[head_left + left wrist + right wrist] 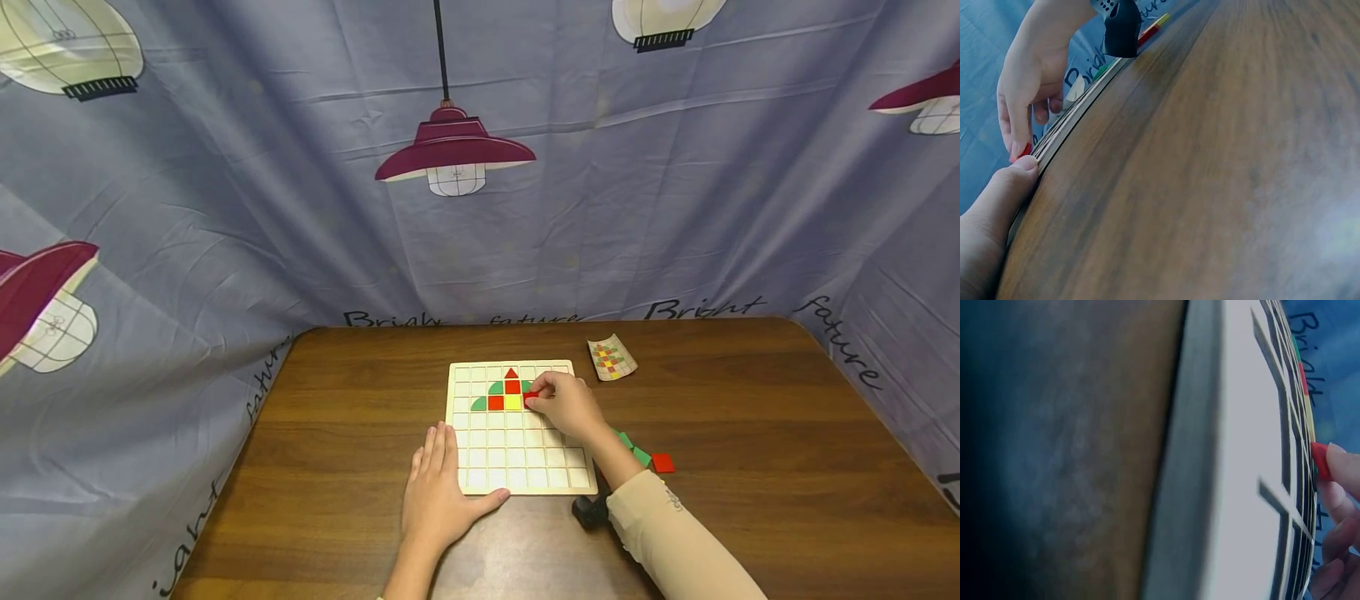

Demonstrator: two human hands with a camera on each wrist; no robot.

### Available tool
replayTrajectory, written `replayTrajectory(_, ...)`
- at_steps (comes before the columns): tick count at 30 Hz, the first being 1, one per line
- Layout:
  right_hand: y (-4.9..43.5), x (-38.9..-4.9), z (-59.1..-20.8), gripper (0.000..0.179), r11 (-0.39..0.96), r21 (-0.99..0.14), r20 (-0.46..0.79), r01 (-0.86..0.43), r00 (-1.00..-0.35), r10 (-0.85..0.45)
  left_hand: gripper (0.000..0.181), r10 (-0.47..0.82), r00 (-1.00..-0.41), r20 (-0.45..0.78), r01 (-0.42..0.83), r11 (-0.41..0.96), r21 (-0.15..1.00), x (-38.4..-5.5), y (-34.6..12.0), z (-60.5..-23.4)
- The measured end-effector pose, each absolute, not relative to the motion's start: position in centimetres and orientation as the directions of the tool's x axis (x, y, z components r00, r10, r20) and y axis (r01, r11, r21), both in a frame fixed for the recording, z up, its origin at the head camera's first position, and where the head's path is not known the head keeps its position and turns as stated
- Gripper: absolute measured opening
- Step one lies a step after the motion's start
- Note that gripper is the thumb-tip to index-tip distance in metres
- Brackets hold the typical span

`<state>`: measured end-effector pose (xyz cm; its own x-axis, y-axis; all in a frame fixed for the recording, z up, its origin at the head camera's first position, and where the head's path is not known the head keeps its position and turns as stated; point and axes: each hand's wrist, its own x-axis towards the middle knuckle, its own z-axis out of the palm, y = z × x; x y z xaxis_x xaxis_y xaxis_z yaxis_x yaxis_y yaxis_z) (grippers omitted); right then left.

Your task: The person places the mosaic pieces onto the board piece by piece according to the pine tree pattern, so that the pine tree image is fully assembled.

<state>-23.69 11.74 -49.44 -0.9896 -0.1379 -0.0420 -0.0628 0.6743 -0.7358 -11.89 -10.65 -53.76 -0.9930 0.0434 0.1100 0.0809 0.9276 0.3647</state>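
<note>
A pale square grid board (517, 458) lies on the table. On its upper cells are a red triangle (512, 373), red squares (496, 403), a yellow square (513, 402) and green quarter-rounds (478, 404). My right hand (567, 406) pinches a red square tile (531, 400) between thumb and finger, over the cell right of the yellow square. In the right wrist view that red tile (1320, 460) is tilted at the board's surface. My left hand (435, 500) lies along the board's lower left corner, fingers straight on the left edge and thumb at the front edge.
A small pattern card (612, 358) showing a coloured tree-like figure lies beyond the board's right corner. Green tiles (641, 456) and a red tile (663, 462) lie loose beside my right forearm. A black wrist device (590, 511) sits under that forearm. A printed curtain (480, 250) surrounds the table.
</note>
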Motion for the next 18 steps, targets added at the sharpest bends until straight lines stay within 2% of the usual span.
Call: replayTrajectory(18, 11.46, -23.37, -49.87, 0.009, 0.758, -0.637, 0.019, -0.139, -0.986, -0.165, 0.131, 0.042, -0.991, 0.124, 0.084, 0.929, 0.361, -11.97, -10.67, -53.91)
